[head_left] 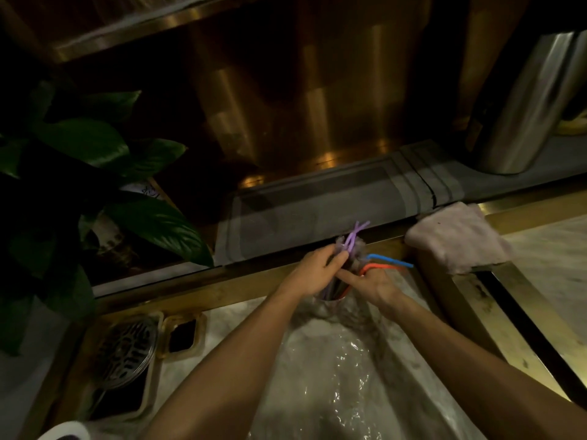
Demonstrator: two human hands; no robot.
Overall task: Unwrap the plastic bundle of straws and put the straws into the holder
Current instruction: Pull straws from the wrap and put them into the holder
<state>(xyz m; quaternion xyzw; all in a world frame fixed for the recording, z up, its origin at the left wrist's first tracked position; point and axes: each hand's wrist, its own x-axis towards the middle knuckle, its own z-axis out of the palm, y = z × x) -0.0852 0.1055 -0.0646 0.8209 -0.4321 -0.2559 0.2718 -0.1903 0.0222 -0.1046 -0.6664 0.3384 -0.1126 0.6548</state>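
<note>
Worktop [228,325], pale marble, brass-edged: clear plastic wrap [343,360], round metal drain grate [127,350], folded pinkish cloth [457,238] at right.

Glossy crinkled plastic wrap [346,354]; smooth plastic straws [355,235]; fuzzy cloth [457,238]; brushed steel container [524,103].

Left hand [317,269] gripping purple straws [355,235], right hand [376,285] beside, crinkled plastic wrap [346,360] below
</note>
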